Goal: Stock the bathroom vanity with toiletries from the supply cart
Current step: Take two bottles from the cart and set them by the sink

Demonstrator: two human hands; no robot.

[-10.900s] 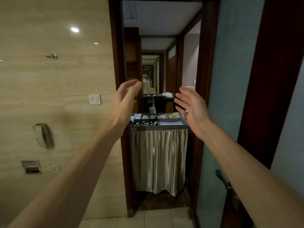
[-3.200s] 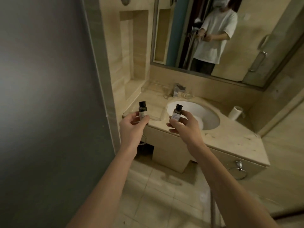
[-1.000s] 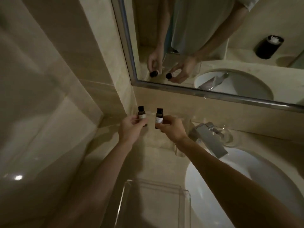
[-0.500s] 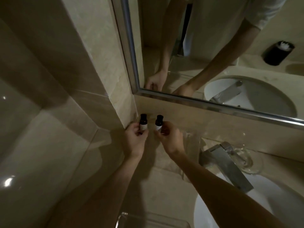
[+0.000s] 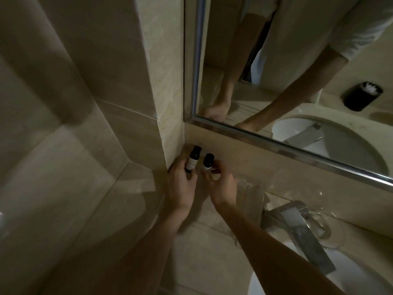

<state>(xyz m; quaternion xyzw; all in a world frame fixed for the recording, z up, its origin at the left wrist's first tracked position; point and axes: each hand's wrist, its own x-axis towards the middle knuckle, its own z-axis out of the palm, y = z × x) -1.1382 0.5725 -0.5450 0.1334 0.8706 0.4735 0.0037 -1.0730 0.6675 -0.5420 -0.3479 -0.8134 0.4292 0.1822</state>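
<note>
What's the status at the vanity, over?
Left hand grips left bottle, right hand grips right bottle. Both at corner under mirror. Faucet apart, to the right.

Bare hands (image 5: 180, 188), forearms (image 5: 157, 241); wht short-slv tee (image 5: 297, 39).

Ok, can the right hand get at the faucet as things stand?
Probably, once freed: the right hand grips a bottle, and the faucet lies close beside its forearm.

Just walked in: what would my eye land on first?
At the back corner of the beige stone counter, the left hand grips one small dark pale-labelled bottle, the right hand pinches its twin bottle beside it. Above them the chrome-framed wall mirror reflects both forearms; a chrome faucet juts over the white basin at right.
</note>
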